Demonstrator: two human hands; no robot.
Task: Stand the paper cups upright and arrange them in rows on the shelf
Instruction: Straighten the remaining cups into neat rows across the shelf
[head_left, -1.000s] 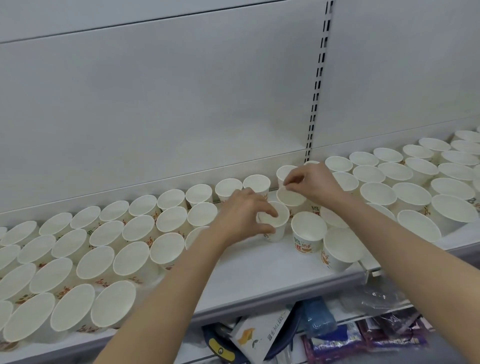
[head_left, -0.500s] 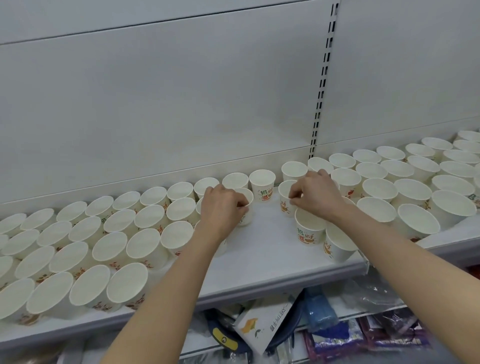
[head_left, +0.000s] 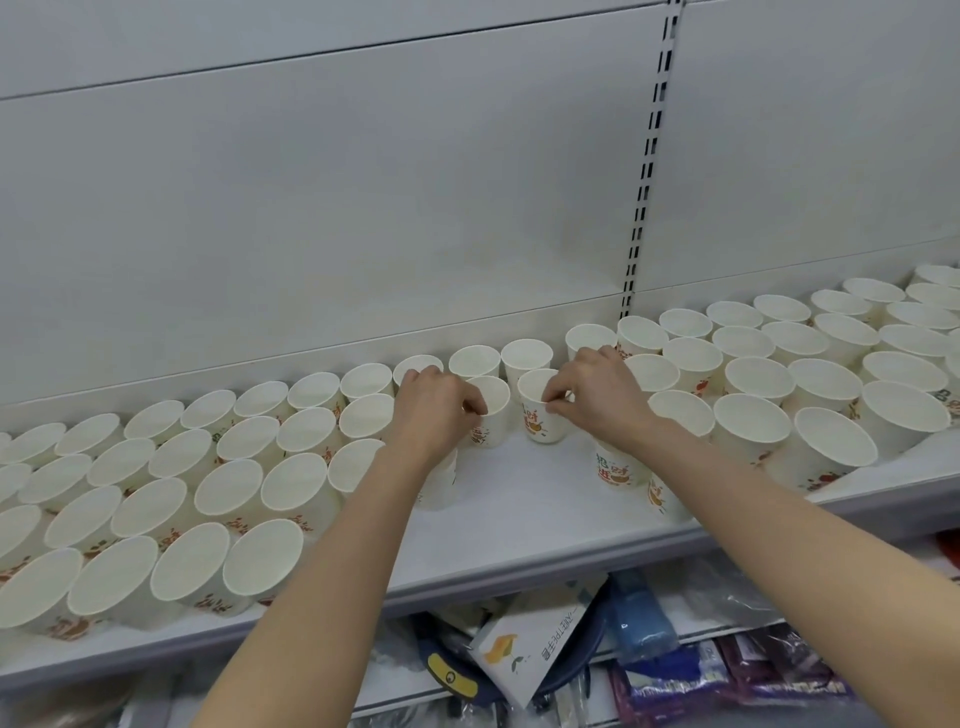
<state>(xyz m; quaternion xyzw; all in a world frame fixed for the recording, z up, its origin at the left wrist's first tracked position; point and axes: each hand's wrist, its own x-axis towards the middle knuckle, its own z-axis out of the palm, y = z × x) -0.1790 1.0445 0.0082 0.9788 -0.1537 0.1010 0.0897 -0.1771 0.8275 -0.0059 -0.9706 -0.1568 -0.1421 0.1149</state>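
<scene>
Several white paper cups with orange print stand upright in rows on the white shelf (head_left: 519, 499). My left hand (head_left: 434, 408) pinches the rim of one cup (head_left: 491, 415) in the second row, near the middle gap. My right hand (head_left: 597, 397) pinches the rim of a neighbouring cup (head_left: 540, 415) just to its right. Both cups stand upright on the shelf, a little apart. A block of cups (head_left: 171, 483) fills the left side and another block (head_left: 810, 374) fills the right side.
A bare strip of shelf lies in front of the two held cups. The white back panel has a slotted upright (head_left: 647, 171). Below the shelf lie a white booklet (head_left: 535, 644), a blue bottle (head_left: 641, 618) and packaged goods (head_left: 727, 680).
Both hands have moved toward the back rows. The left hand has carried its cup back next to the left block, and the right hand has shifted left onto a cup beside it.
</scene>
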